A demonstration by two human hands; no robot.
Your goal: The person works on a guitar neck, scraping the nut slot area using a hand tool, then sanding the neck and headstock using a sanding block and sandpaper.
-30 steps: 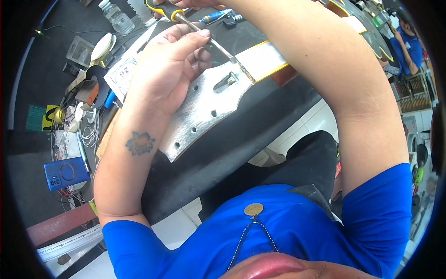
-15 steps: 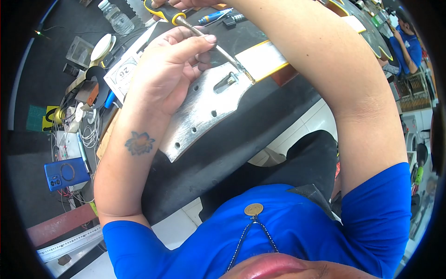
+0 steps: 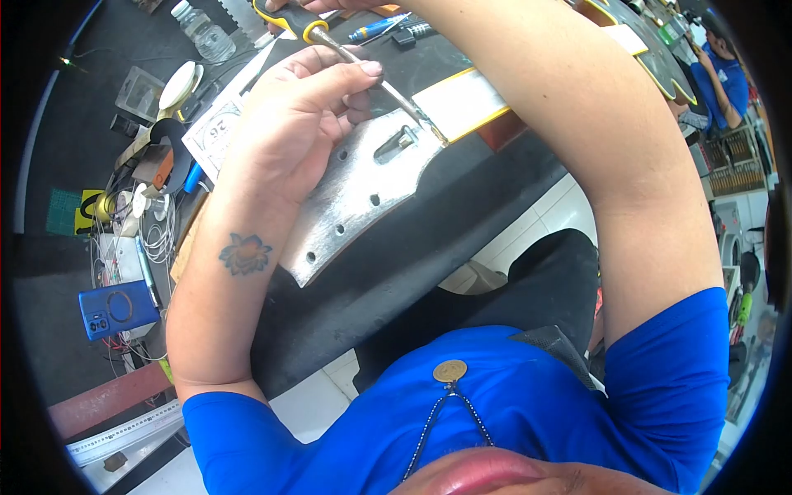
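Observation:
My right hand [image 3: 330,5], partly cut off by the top edge, is closed around the yellow-and-black handle of a slim file-like tool [image 3: 285,20]. Its metal shaft slants down to the right. The thumb and fingers of my left hand [image 3: 309,103] pinch that shaft midway. At the far end, the tool's tip meets the slot between a silvery guitar headstock [image 3: 355,198] and the white, yellow-edged fingerboard [image 3: 462,103]. Holes run along the headstock, and a recess with a small metal rod opens near the slot. My right forearm hides part of the neck.
Left of my arm lie a blue phone [image 3: 120,310], tangled wires [image 3: 161,231], a white spool [image 3: 180,89] and a printed banknote-like sheet [image 3: 213,136]. A water bottle [image 3: 204,33] stands behind. At far right, a person in a blue shirt [image 3: 726,82] is at work.
The headstock and neck have shifted slightly to the left in view. The tool's handle has moved a little up and left, and both hands keep their hold.

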